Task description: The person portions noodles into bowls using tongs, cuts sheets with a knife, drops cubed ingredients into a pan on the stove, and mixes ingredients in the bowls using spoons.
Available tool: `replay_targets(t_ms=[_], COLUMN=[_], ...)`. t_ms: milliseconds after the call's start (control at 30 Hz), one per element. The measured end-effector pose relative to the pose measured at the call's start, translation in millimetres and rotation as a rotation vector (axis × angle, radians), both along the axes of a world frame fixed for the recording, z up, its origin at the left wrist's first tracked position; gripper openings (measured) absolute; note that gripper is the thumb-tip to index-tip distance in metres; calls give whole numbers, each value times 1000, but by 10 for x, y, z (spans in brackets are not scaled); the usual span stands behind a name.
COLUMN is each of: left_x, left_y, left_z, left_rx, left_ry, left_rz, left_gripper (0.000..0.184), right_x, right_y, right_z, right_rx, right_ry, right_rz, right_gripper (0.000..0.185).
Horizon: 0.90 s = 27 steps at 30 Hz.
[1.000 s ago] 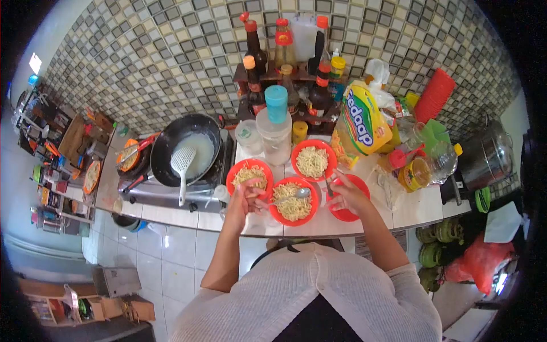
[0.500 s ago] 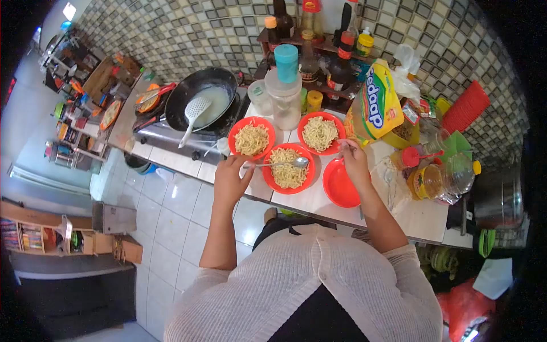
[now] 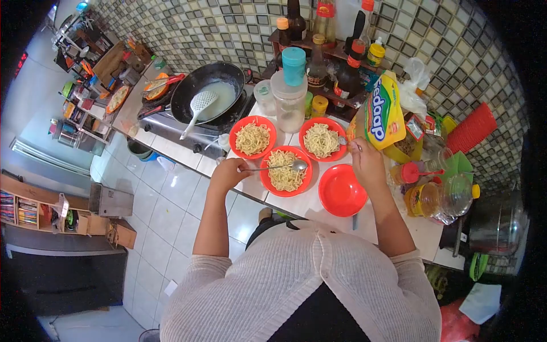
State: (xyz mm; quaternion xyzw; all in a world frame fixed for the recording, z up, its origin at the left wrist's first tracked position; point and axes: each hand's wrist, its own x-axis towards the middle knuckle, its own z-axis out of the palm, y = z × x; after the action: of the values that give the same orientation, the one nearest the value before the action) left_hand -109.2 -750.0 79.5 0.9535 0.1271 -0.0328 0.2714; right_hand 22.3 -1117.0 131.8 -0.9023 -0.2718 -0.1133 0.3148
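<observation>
My left hand [image 3: 229, 174] is closed on the handle of a metal spoon [image 3: 298, 165], whose bowl lies over the noodles in the front red bowl [image 3: 309, 181]. Pinched in my right hand [image 3: 367, 161] is a small metal utensil [image 3: 342, 140], its tip at the rim of the back right red bowl [image 3: 337, 158]; whether it is a spoon or a fork I cannot tell. Noodles [image 3: 321, 140] fill that bowl too. A third noodle bowl [image 3: 272, 149] stands at the back left. Below my right hand sits a red bowl [image 3: 342, 191] with no noodles in it.
A black wok [image 3: 228, 74] with cloudy liquid and a white slotted ladle [image 3: 200, 105] rests on the stove at left. Behind the bowls stand a clear container [image 3: 289, 102] and sauce bottles [image 3: 346, 80]. At right are a yellow-green pouch [image 3: 384, 111] and an oil bottle [image 3: 423, 198].
My right hand has moved up from the noodle-less bowl's edge, and its utensil now shows at the back right bowl. My left hand has shifted slightly, keeping the spoon over the front bowl.
</observation>
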Motion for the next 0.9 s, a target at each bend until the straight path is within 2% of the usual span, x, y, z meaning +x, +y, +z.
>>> replay_targets(t_ms=[67,133,167,200,267,300,333,400,533,667,800,900], left_x=[57,91,131,191,338,409,489,645,937,1220,1341,1423], left_y=[21,-34,-32,-74,-277,-411,-510,-690,-959,-1032,-1124,-1176], left_z=[44,260,230,235,269,410,470,568,743,551,440,282], left_rx=[-31,-286,-298,-298,-665,-722,-719,-534,-484,-367,-237,-379], left_ry=[35,-12,-168,-167,-381,-333,-332,-462,-580,-647,-612,-617], left_rz=[-32,41,-17,-23,85,82,81,41,-18,-51,-40,-28], left_gripper=[25,21,17,17,16,14,14,14,15,14,13,14], right_x=[-12,-67,-93,-104,-122,-116,-105,-113,-218,-209,-214,-236], right_y=[-22,-27,-30,-34,-21,-11,-1,14,17,28,2,89], right_z=[-17,-80,-126,-177,-295,-360,-423,-446,-437,-610,-666,-762], right_rx=[13,42,69,70,16,19,28,42,195,330,424,424], right_ry=[-12,-47,-79,-78,22,24,14,4,100,201,193,211], right_rz=[16,3,-5,-11,-64,-66,-62,-61,-75,-109,-100,-123], right_gripper=[14,14,14,14,14,14,13,12,11,11,13,16])
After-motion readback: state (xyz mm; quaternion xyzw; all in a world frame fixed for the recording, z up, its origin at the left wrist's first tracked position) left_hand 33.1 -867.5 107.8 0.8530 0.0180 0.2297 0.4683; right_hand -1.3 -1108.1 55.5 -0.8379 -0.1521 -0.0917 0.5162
